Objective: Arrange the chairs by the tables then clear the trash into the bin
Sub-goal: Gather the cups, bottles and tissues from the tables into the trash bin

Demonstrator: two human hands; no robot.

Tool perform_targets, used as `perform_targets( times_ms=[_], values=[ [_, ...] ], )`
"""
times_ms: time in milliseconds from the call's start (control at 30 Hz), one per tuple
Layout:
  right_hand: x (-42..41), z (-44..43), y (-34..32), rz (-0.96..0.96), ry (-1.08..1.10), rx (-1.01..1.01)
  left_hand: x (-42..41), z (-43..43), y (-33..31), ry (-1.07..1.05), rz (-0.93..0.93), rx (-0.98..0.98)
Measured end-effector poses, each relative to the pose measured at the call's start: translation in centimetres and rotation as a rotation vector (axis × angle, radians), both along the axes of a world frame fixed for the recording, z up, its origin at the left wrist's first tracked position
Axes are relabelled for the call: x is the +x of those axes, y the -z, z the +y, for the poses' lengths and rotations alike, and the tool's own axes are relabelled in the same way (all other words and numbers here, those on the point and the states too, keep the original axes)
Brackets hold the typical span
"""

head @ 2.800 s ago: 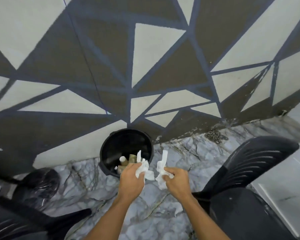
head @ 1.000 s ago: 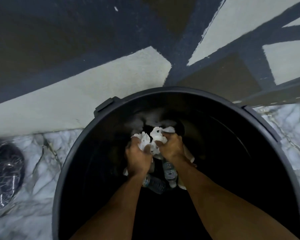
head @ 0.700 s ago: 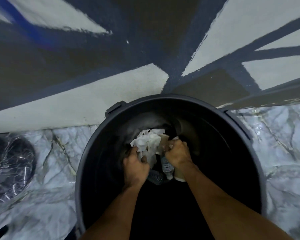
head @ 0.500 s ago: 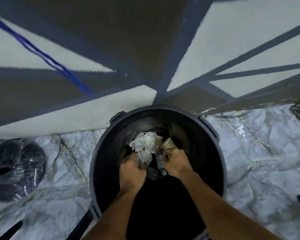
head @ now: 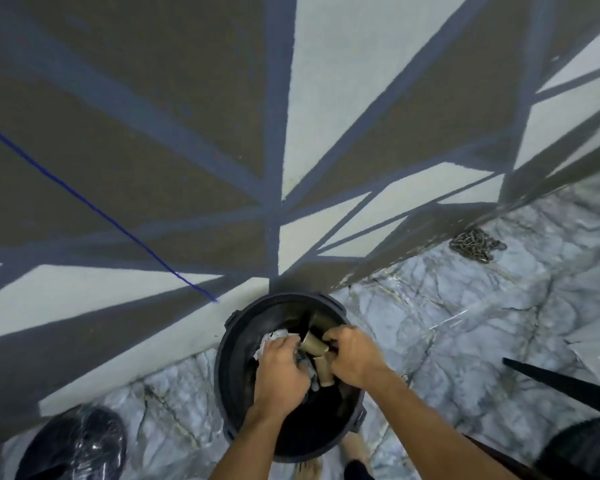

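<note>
Trash [head: 317, 370], head view (the only view given): crumpled white paper [head: 271, 337] and brown paper cups [head: 314, 342] lie inside the black bin [head: 224, 362]. The bin stands on the marble floor [head: 430, 323], hard against the painted wall [head: 153, 133].

Your left hand [head: 283, 372] is bunched over the paper. Your right hand [head: 355, 355] sits just beside a cup. Both are over the bin's mouth with fingers curled. Whether either one grips anything or only presses it down cannot be told, because the knuckles hide the fingertips.

The step in hand appears to be the drop itself. Do it well as follows:
- Keep both hands below the rim and spread the fingers fully, so that light paper falls among the cups and does not cling or drift out.
- Lift your hands straight up and clear of the rim, since a nudge would probably shift so light-looking a bin.

Also shown: a black chair [head: 568, 389] near your right arm, a dark plastic-wrapped object [head: 73, 445] at lower left, and a chain [head: 475, 244] well apart by the wall.
</note>
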State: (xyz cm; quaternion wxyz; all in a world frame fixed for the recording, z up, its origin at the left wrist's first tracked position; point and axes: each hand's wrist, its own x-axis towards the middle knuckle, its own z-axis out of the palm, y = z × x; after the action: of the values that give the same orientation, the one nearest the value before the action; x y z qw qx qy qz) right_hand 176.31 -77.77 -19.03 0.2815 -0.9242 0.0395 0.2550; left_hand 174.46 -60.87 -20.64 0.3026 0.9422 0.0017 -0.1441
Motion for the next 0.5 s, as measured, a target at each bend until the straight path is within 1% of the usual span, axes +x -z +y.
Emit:
perform_targets(
  times_ms=[67, 167, 300, 400, 500],
  values=[
    [-1.8, -1.4, -3.4, -0.036, 0.087, 0.005, -0.2, -1.3, -3.0, 0.109, -0.02, 0.013],
    [-5.5, -3.9, -7.5, -0.105, 0.237, -0.045, -0.5, -4.0, -7.2, 0.261, -0.059, -0.013],
    [-11.6, -7.6, -11.0, -0.176, 0.434, -0.087, -1.7, -8.7, -11.8, 0.489, -0.129, -0.022],
    [-16.9, -10.7, -13.9, -0.205, 0.604, -0.117, -3.9, -13.1, -14.9, 0.667, -0.147, -0.065],
    [-22.7, -14.0, -17.1, -0.249, 0.753, -0.196, -7.1, -18.5, -17.8, 0.858, -0.226, -0.083]
  ],
)
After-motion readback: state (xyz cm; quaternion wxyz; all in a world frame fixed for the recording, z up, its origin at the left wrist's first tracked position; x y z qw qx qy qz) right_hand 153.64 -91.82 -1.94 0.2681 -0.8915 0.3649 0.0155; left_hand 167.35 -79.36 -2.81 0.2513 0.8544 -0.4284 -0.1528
